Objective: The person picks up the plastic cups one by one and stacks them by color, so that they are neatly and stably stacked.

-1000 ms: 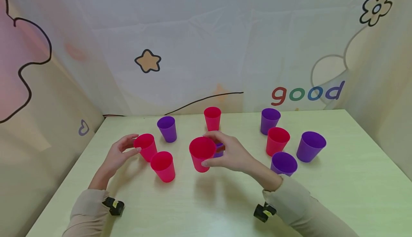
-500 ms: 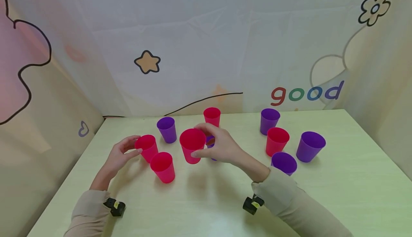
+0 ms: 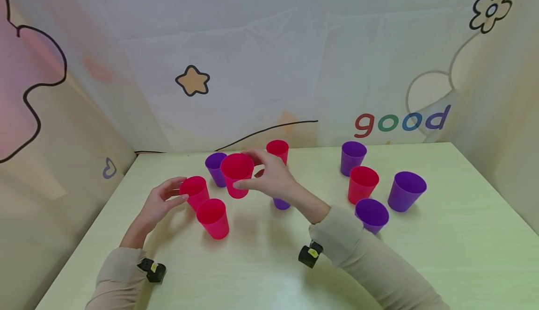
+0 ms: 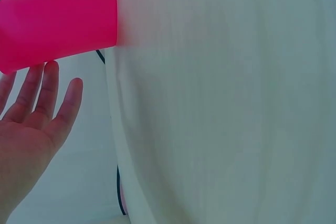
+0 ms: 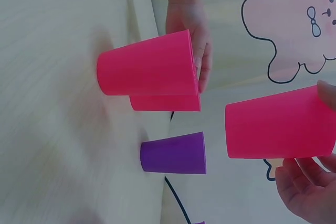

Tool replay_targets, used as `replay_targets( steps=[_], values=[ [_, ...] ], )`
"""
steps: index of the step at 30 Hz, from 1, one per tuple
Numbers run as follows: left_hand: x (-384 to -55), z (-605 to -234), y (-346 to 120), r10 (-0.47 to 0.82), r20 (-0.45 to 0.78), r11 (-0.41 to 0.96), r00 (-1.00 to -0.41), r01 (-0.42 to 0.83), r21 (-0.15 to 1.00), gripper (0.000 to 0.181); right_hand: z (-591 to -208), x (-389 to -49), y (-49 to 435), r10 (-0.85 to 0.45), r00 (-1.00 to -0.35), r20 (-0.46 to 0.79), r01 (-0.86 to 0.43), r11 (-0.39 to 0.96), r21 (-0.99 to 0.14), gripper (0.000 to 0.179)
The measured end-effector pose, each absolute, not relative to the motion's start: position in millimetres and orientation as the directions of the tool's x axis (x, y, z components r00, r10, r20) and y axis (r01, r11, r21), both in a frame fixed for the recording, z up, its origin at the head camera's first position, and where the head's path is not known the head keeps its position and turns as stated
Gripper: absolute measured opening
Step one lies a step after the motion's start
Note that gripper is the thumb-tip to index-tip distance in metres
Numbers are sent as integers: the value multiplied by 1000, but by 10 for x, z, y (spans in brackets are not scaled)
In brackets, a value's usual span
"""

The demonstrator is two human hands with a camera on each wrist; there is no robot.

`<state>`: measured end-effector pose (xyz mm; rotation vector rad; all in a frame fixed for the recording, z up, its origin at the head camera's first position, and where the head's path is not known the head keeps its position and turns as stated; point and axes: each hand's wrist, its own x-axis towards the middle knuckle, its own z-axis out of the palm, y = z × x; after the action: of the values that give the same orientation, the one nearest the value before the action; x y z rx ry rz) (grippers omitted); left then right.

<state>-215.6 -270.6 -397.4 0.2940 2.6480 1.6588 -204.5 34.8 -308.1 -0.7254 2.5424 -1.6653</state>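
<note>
My right hand [image 3: 274, 175] grips a red cup [image 3: 233, 173] by its side, thumb in front, and holds it upright above the table. The right wrist view shows this lifted red cup [image 5: 275, 124] well away from the tabletop. At left, the fingertips of my left hand [image 3: 155, 206] touch the side of another red cup [image 3: 195, 193], which stands on the table; its fingers look nearly straight in the left wrist view. Just in front stands a third red cup [image 3: 214, 220]. Behind the lifted cup, a purple cup [image 3: 215, 167] is partly covered.
On the right stand purple cups [image 3: 406, 191] around a red cup [image 3: 363, 184]. A red cup [image 3: 278, 148] stands at the back, and a purple cup [image 3: 281, 203] is mostly hidden behind my right hand. A printed curtain [image 3: 252, 67] rises behind the pale table [image 3: 236, 277].
My right hand has carried its red cup left and farther back, so it now overlaps the back-left purple cup. My left hand and the cup it touches have shifted slightly right.
</note>
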Motion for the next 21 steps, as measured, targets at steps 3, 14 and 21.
replay_targets(
  steps=[3, 14, 21],
  values=[
    [-2152, -3974, -2706, 160, 95, 418, -983, 154, 895, 52, -3077, -2095, 277, -386, -891, 239, -371, 318, -872, 65],
    [-2155, -3956, -2696, 168, 87, 403, -982, 149, 903, 51, -3058, -2230, 41, -393, -889, 235, -371, 316, -873, 66],
    [-2139, -3955, -2703, 172, 84, 411, -982, 149, 899, 53, -3085, -2324, -114, -394, -896, 206, -349, 337, -874, 68]
  ],
)
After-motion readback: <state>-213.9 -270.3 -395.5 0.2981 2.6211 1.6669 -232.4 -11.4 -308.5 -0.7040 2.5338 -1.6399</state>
